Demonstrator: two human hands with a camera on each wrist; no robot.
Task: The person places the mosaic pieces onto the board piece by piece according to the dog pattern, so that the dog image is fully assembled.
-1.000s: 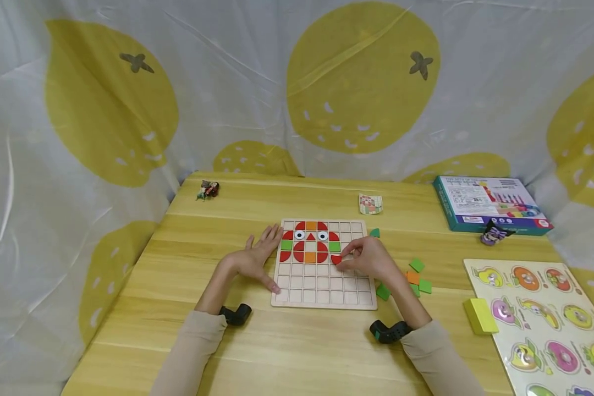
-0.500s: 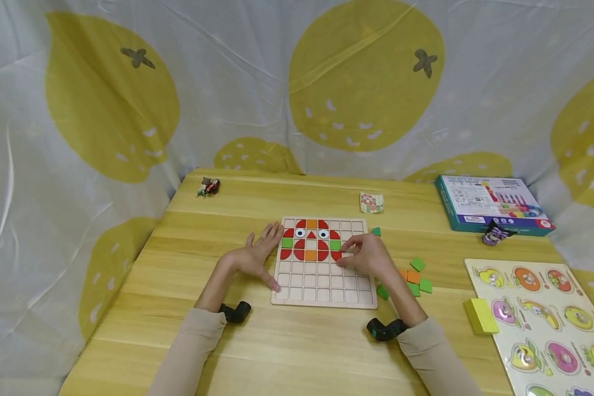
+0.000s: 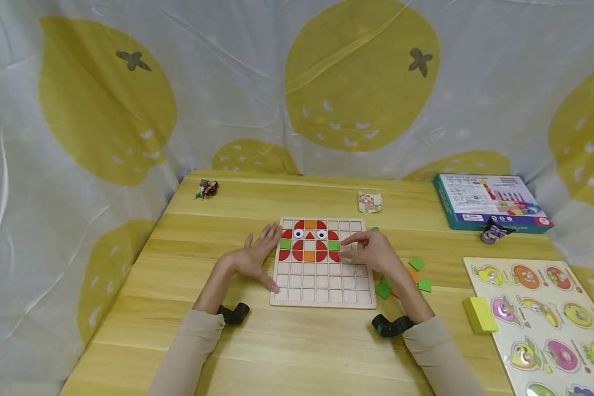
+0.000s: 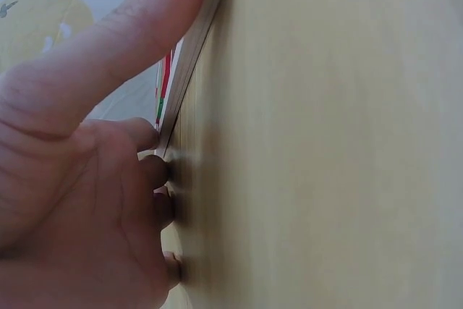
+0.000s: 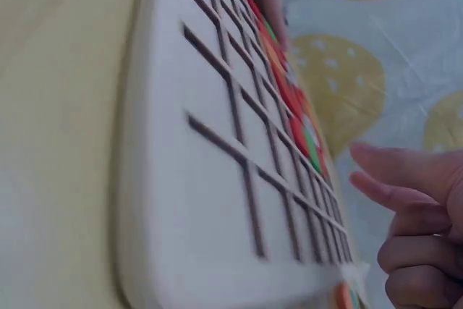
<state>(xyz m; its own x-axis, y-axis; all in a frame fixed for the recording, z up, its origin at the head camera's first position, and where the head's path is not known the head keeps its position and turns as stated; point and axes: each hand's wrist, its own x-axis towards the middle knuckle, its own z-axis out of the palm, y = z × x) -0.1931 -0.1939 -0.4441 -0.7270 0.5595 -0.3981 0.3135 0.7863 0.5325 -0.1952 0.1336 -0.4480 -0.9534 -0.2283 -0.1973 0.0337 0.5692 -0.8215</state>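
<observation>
A wooden grid board (image 3: 322, 282) lies on the table, its upper cells filled with red, orange, green and eye-marked tiles. Along its left edge rests my left hand (image 3: 249, 261), fingers spread and thumb near the lower left corner; the left wrist view shows the thumb (image 4: 108, 56) against the board's side. Over the right columns hovers my right hand (image 3: 373, 253), thumb and forefinger apart with nothing between them. A red quarter-circle tile (image 3: 334, 256) sits in a cell just left of those fingertips. In the right wrist view the hand's other fingers (image 5: 423, 251) are curled.
Loose green tiles (image 3: 383, 288) and others lie right of the board, partly behind the right forearm. A small pattern card (image 3: 370, 202) is beyond it. Farther right are a fruit puzzle board (image 3: 534, 324), a yellow block (image 3: 480, 315), a box (image 3: 492, 202) and a purple figurine (image 3: 496, 232).
The red quarter-circle tile went from between my right fingers into its cell. My right hand has let go, its thumb and forefinger now parted. The left hand stays put.
</observation>
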